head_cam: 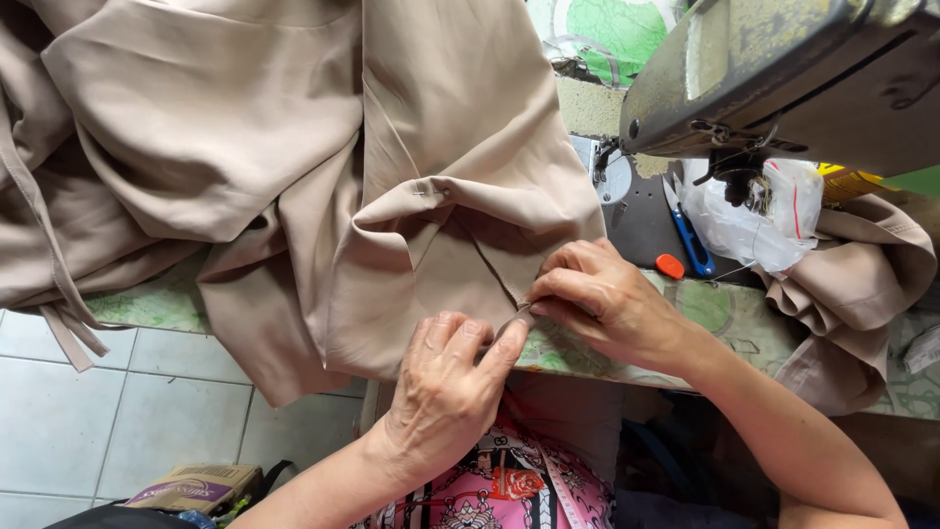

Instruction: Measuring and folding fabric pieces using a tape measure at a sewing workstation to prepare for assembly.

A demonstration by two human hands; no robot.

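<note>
A large piece of beige fabric [294,176] lies bunched across the sewing table [729,313] and hangs over its front edge. My left hand [446,392] pinches the folded fabric edge from below, thumb up against it. My right hand [607,299] grips the same edge from the right, fingertips meeting the left thumb at a small pin or needle point. A metal pin [431,191] sticks in a fold higher up on the cloth.
The sewing machine head [783,69] hangs over the right of the table. Blue thread snips [690,240], an orange item [670,265] and a plastic bag [754,216] lie beneath it. More beige cloth [852,284] is piled right. A cardboard box [191,485] sits on the tiled floor.
</note>
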